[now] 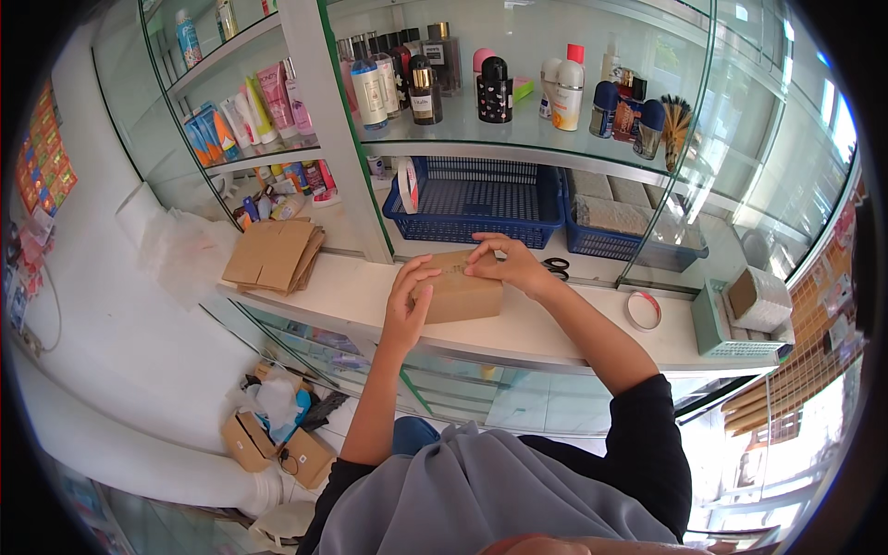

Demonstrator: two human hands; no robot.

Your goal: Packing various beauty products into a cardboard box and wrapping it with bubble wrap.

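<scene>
A small brown cardboard box (463,298) rests on the white counter before me, its top face turned up. My left hand (411,298) lies against the box's left side, thumb at the front edge and fingers over the top. With thumb and forefinger close together, my right hand (505,263) touches the top near its middle, where the surface looks uneven. Black-handled scissors (556,268) lie just behind my right wrist. Flattened cardboard boxes (270,257) are stacked to the left, and a roll of tape (643,311) lies to the right.
Behind the box, a blue plastic basket (479,225) holds a tape roll at its left; a second blue basket (610,239) holds wrapped parcels. A pale green basket (746,347) with wrapped parcels stands at the counter's right end. Glass shelves with bottles rise above. Cardboard boxes (305,458) lie on the floor.
</scene>
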